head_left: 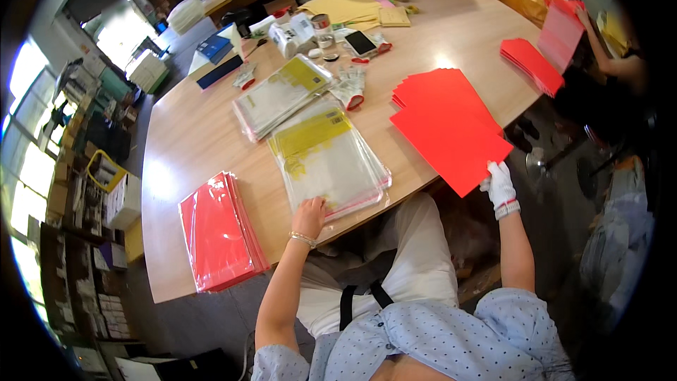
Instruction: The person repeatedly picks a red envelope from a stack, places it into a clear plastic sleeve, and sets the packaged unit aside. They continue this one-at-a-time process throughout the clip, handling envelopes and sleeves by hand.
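Observation:
My right hand (500,185), in a white glove, grips the near corner of a red sheet (451,142) that overhangs the table edge, on top of a fanned stack of red sheets (434,88). My bare left hand (309,216) rests on the near edge of a stack of clear plastic bags with yellow labels (328,155). To the left lies a pile of red sheets packed in clear bags (215,231).
A second stack of clear bags (282,93) lies farther back, with a pair of white gloves (350,86), a phone (360,42) and tape rolls. Another person at the far right holds a red sheet (560,28) above more red sheets (532,63). The wooden table (190,134) curves around me.

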Motion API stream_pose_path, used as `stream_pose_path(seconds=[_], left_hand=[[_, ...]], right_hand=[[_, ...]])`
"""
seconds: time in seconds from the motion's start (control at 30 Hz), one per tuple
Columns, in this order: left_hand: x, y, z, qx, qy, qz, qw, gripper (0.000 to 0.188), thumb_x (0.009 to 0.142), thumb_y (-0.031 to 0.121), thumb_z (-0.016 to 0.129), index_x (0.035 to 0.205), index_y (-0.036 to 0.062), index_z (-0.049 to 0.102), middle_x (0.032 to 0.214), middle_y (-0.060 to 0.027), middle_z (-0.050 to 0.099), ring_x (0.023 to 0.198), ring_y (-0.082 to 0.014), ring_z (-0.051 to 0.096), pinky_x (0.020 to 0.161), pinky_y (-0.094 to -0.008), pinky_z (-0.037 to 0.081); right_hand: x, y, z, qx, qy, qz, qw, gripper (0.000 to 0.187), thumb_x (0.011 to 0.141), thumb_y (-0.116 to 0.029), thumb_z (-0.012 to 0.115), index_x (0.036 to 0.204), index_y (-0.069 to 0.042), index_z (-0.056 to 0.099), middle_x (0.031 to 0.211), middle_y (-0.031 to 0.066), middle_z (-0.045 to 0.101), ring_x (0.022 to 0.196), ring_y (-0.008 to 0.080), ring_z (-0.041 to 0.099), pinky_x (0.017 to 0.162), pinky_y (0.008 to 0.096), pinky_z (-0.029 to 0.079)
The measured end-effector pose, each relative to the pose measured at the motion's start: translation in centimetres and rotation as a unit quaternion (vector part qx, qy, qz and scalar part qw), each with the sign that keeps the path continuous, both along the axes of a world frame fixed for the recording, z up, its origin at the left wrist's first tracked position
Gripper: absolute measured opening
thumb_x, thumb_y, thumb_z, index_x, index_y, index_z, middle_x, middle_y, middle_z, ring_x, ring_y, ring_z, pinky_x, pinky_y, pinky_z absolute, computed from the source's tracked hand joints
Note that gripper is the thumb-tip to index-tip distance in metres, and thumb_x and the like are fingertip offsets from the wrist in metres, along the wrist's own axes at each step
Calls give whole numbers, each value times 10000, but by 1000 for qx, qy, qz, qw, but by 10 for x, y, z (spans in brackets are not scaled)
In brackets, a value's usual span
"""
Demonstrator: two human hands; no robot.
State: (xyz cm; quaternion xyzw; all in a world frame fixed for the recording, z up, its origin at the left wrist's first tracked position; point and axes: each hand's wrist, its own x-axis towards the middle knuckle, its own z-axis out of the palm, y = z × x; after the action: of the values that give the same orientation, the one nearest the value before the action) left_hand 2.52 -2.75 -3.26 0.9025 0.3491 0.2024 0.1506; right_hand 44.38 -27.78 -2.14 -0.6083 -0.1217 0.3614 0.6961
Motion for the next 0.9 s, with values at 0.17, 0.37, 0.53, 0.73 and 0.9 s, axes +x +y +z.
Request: stream_pose_path(seconds=[0.17,0.37,0.53,0.73,0.9], left_hand=[[7,4,-21,24,-62,40,997,122,866,165,525,888,53,570,814,-132,619,811,-326,572,711,-423,469],[0,2,-23,7,-54,48,997,108,855,130,516,909,61,578,809,-133,618,809,-319,570,720,-419,471],[-12,-7,-19,141,-120,67,980,141,846,95,507,945,34,586,806,-135,629,841,-305,584,722,-401,484],[-20,-19,27,-441,-166,184,863,193,911,112,485,965,-43,587,850,-140,644,727,-193,642,571,-288,509],[-20,-24,-6,-477,-291,107,822,238,919,74,466,1100,-53,554,842,-73,638,718,-126,629,597,-239,526]], right_hand=[[-80,-35,42,132,-46,31,990,345,876,-83,458,1216,-24,461,1012,37,591,857,138,591,721,257,486],[-170,-68,55,55,110,208,970,335,874,-64,450,1197,20,482,1114,88,586,979,158,579,835,279,472],[-187,-75,35,63,154,103,981,249,899,-95,438,1124,-18,511,902,43,611,657,97,568,559,215,458],[-198,-73,31,61,203,100,972,219,908,-112,430,1103,-45,503,764,13,569,466,70,451,405,206,364],[-200,-70,39,41,152,92,983,192,908,-93,426,1084,-59,496,730,3,548,457,58,444,394,184,352]])
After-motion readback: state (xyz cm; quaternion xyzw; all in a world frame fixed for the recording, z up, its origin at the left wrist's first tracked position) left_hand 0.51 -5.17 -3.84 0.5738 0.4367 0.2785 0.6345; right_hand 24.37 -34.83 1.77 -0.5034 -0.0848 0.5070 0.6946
